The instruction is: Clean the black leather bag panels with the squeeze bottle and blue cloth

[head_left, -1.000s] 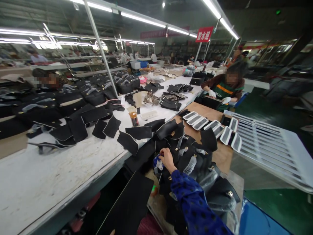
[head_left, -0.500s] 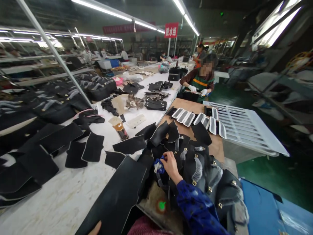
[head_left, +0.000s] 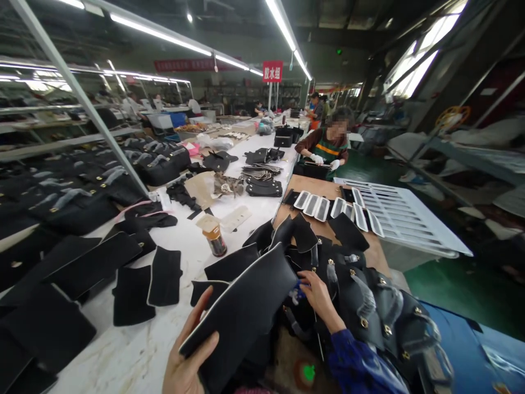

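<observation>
My left hand (head_left: 189, 350) grips the near left end of a black leather panel (head_left: 250, 306), thumb on its face and fingers behind. The panel is raised and tilted, with a pale cut edge along its upper side. At the panel's far right corner, my right hand (head_left: 322, 298) has its fingers closed on a crumpled blue and white cloth (head_left: 296, 295), partly hidden behind the panel. Beside my right forearm lie black bags (head_left: 365, 284) with plastic-wrapped handles and gold-coloured rings. Loose black panels (head_left: 166, 276) lie to the left on the white table.
A small can (head_left: 215, 241) with a brown paper flap stands on the white table (head_left: 110, 361). White-framed pieces (head_left: 315, 205) lie on brown board (head_left: 311, 186). Beyond, a co-worker in white gloves (head_left: 318, 158) handles something dark. A white slatted rack (head_left: 410, 213) stands at right.
My left hand has lifted the black leather panel and tilted it up, moving it right toward my right hand. The camera view has shifted slightly. The blue cloth is now partly covered.
</observation>
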Action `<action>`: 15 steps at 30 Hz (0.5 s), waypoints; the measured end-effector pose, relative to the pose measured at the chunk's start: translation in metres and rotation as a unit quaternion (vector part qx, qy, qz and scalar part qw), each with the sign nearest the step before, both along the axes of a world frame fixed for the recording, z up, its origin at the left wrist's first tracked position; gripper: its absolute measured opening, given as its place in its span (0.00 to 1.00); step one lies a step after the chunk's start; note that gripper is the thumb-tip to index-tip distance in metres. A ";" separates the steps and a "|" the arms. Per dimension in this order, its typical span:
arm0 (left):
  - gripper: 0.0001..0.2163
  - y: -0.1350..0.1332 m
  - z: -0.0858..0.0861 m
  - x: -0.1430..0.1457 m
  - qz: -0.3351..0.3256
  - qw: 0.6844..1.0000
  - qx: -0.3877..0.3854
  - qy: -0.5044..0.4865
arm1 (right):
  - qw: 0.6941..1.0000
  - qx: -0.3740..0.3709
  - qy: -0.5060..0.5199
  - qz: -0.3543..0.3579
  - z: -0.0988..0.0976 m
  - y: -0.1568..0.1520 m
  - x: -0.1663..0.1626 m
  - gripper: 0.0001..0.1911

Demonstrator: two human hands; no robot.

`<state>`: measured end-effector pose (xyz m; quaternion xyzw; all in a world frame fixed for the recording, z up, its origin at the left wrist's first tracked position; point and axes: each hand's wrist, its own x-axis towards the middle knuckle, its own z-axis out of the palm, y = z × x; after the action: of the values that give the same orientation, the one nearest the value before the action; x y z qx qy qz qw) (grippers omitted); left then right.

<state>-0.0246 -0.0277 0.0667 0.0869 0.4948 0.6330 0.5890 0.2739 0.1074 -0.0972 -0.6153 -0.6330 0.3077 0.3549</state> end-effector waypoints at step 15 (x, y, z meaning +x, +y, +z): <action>0.31 0.009 0.013 -0.006 -0.098 0.983 0.107 0.115 | 0.988 0.002 0.018 -0.154 -0.015 -0.032 -0.030 0.18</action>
<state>-0.0302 -0.0183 0.0802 0.2693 0.4776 0.6074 0.5749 0.2443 0.0756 -0.1122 -0.6992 -0.5247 0.2588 0.4108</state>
